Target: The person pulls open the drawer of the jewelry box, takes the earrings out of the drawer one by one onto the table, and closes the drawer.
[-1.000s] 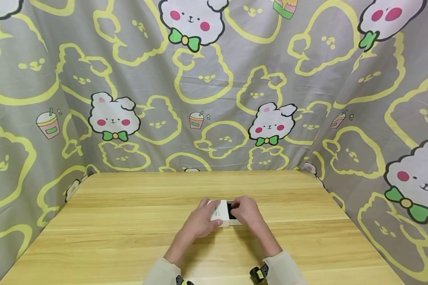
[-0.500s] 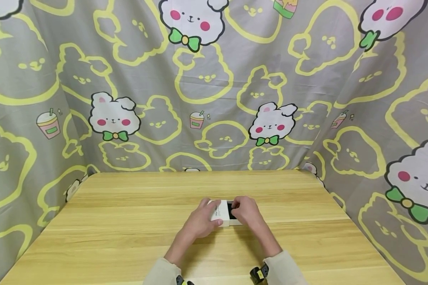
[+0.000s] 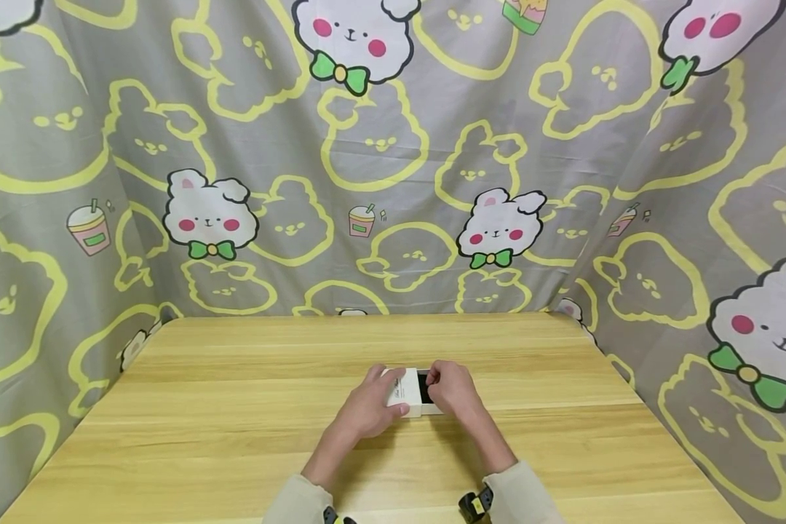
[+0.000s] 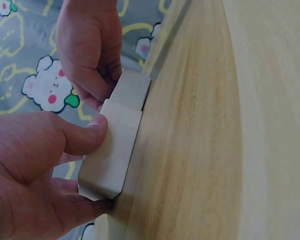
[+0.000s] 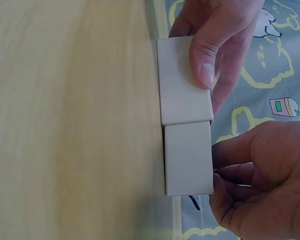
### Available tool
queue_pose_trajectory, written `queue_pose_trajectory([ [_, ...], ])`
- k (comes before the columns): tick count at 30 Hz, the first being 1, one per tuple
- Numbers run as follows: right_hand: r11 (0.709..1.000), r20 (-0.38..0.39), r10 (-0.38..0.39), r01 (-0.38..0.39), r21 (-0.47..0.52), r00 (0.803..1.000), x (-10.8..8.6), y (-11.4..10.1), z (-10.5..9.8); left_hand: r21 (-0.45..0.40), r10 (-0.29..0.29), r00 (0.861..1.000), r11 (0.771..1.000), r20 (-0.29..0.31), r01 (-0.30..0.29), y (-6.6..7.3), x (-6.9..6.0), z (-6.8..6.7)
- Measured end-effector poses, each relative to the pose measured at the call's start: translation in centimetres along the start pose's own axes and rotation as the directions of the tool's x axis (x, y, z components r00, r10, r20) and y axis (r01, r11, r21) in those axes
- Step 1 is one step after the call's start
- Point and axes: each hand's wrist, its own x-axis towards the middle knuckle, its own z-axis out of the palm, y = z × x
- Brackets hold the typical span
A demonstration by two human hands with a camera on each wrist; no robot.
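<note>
My left hand (image 3: 367, 406) grips the outer sleeve of a small white drawer-style box (image 3: 402, 389), thumb on its near side and fingers over the top and far end. Dark print marks the sleeve's top. The inner drawer (image 5: 188, 160) sticks out to the right, with something black (image 3: 424, 389) inside, its kind not readable. Over that drawer my right hand (image 3: 455, 389) has curled fingers reaching down at the opening. Its fingertips are hidden in the head view; whether they pinch the black content cannot be made out. In the left wrist view, the sleeve (image 4: 112, 147) lies between thumb and fingers.
The box lies on a wooden table (image 3: 236, 437). A grey curtain (image 3: 393, 160) with cartoon rabbits surrounds the table's back and sides. Both wrists wear dark straps, such as the right wrist device (image 3: 474, 503).
My right fingers have shifted very slightly to the right over the drawer. The left hand and the box stay where they were.
</note>
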Motion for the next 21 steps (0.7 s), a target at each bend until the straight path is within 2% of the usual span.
queue_pose_trajectory([
  [14, 1.000, -0.025, -0.015, 0.015, -0.005, 1.000, 0.03, 0.14, 0.08, -0.003, 0.002, 1.000, 1.000, -0.005, -0.002, 0.06, 0.00, -0.04],
  [21, 1.000, -0.012, -0.003, 0.003, 0.004, 1.000, -0.02, 0.07, 0.08, -0.006, 0.004, 1.000, 1.000, -0.005, -0.004, -0.02, 0.00, 0.02],
])
